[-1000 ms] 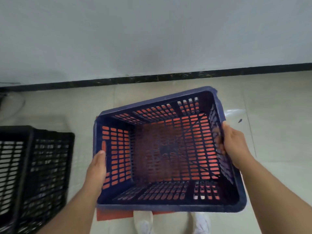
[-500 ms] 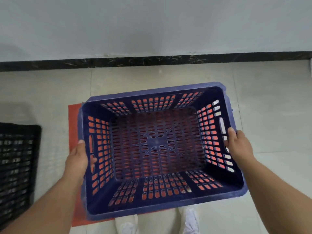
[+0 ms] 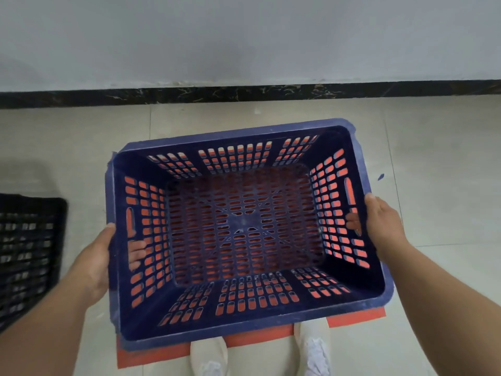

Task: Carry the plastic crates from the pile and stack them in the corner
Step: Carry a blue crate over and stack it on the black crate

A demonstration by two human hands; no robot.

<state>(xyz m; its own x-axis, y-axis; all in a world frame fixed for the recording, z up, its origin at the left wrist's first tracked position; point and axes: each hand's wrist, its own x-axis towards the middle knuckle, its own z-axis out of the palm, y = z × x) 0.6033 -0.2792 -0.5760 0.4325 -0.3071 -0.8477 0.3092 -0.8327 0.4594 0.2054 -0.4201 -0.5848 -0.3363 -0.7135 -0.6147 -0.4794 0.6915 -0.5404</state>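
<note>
Since the earlier frame, blue crate (image 3: 245, 229) squared up over red crate (image 3: 355, 320). Left hand (image 3: 96, 263) and right hand (image 3: 381, 226) gripped its side handles; lower level, nesting evenly.

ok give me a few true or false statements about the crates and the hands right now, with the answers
1. Both hands hold the blue crate, the left hand on its left wall and the right hand on its right wall. True.
2. The blue crate is full of boxes. False: it is empty, and orange shows through its slots.
3. An orange crate lies under the blue crate. True: its rim shows at the near edge.
4. The black crate stands to the right of the blue one. False: it is at the left edge of the view.
5. The blue crate is upside down. False: its open top faces up.
</note>
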